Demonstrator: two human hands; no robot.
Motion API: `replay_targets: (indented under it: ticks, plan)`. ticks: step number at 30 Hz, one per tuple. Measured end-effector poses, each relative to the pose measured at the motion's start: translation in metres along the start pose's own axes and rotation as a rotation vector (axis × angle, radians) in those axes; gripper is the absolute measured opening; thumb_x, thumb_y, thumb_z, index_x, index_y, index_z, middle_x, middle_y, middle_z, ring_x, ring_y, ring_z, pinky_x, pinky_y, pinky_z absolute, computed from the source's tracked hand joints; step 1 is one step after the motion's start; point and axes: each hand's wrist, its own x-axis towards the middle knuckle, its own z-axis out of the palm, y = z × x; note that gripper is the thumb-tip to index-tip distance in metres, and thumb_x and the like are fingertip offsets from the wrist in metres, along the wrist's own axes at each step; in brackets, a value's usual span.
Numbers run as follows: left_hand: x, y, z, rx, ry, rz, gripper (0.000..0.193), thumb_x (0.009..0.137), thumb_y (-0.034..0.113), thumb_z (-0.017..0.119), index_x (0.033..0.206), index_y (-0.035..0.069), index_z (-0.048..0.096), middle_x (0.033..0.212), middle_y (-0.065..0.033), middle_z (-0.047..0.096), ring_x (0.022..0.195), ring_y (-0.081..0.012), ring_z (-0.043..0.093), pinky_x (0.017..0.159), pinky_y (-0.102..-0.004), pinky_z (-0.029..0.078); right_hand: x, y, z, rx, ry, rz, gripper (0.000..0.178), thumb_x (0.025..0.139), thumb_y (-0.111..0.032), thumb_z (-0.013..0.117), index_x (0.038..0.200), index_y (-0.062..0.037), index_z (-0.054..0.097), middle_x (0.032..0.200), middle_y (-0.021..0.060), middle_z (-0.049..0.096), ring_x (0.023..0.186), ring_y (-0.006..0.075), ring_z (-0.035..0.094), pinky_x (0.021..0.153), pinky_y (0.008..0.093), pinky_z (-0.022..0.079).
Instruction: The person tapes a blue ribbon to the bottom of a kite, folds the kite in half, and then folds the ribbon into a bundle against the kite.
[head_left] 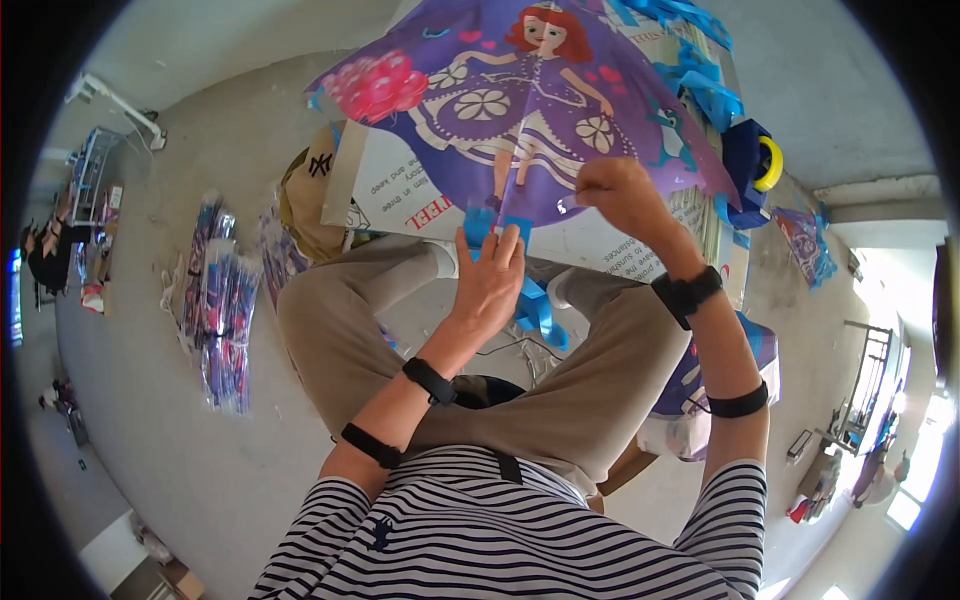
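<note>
Grey flr (130, 400) runs to plain wall (230, 40) upper L, brt window (905, 511) lower R.

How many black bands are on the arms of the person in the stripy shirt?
4: the left wrist band, the left forearm band, the right wrist band and the right forearm band. More could hide under the striped sleeves.

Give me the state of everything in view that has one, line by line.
Purple printed sheet: spread out, creased lengthwise
White boards: stacked beneath it
Left hand: fingers on blue material
Right hand: curled; grip unclear
Blue strip: dangling below the sheet
Wrapped bundles: bagged, on the floor
Blue ribbons: loosely bunched
</note>
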Motion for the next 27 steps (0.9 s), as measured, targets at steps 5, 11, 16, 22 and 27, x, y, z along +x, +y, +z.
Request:
replay_targets:
  ticks: [5,11,16,22,27]
  plan:
    - [0.003,-0.002,0.003,-0.026,0.036,-0.022,0.032,0.085,0.008,0.066,0.116,-0.002,0.066,0.110,-0.0087,0.050,0.105,-0.0258,0.052,0.109,-0.0725,0.031,0.046,-0.022,0.049,-0.376,-0.207,-0.140,0.003,0.074,-0.009,0.066,0.074,-0.0074,0.069,0.075,0.0129,0.066,0.075,0.0360,0.065,0.064,0.0461,0.049]
    - [-0.001,-0.001,0.009,-0.018,0.093,-0.031,0.039,0.082,0.009,0.067,0.120,0.000,0.066,0.098,-0.0056,0.047,0.101,-0.0227,0.049,0.111,-0.0690,0.032,0.072,-0.031,0.080,-0.649,-0.437,-0.259,0.004,0.071,-0.002,0.066,0.070,-0.0060,0.067,0.073,0.0145,0.066,0.075,0.0362,0.068,0.062,0.0478,0.050]
    - [-0.001,-0.002,0.010,-0.007,0.076,-0.053,0.041,0.081,0.008,0.068,0.121,0.000,0.066,0.096,-0.0047,0.044,0.099,-0.0221,0.048,0.111,-0.0681,0.032,0.077,-0.034,0.084,-0.647,-0.499,-0.280,0.005,0.070,0.001,0.067,0.069,-0.0038,0.067,0.074,0.0161,0.068,0.075,0.0367,0.069,0.062,0.0476,0.051]
    - [-0.001,-0.003,0.007,-0.013,0.061,-0.044,0.044,0.082,0.008,0.068,0.125,0.001,0.065,0.099,-0.0047,0.044,0.099,-0.0224,0.047,0.111,-0.0671,0.032,0.075,-0.032,0.086,-0.613,-0.473,-0.306,0.006,0.069,0.001,0.067,0.068,-0.0042,0.067,0.072,0.0161,0.068,0.072,0.0369,0.069,0.061,0.0476,0.050]
    - [-0.002,-0.003,0.008,-0.007,0.049,-0.044,0.044,0.082,0.009,0.068,0.126,0.001,0.065,0.100,-0.0053,0.045,0.101,-0.0229,0.047,0.111,-0.0675,0.032,0.075,-0.035,0.084,-0.593,-0.456,-0.320,0.006,0.068,0.002,0.067,0.066,-0.0039,0.066,0.070,0.0168,0.066,0.070,0.0375,0.069,0.060,0.0478,0.050]
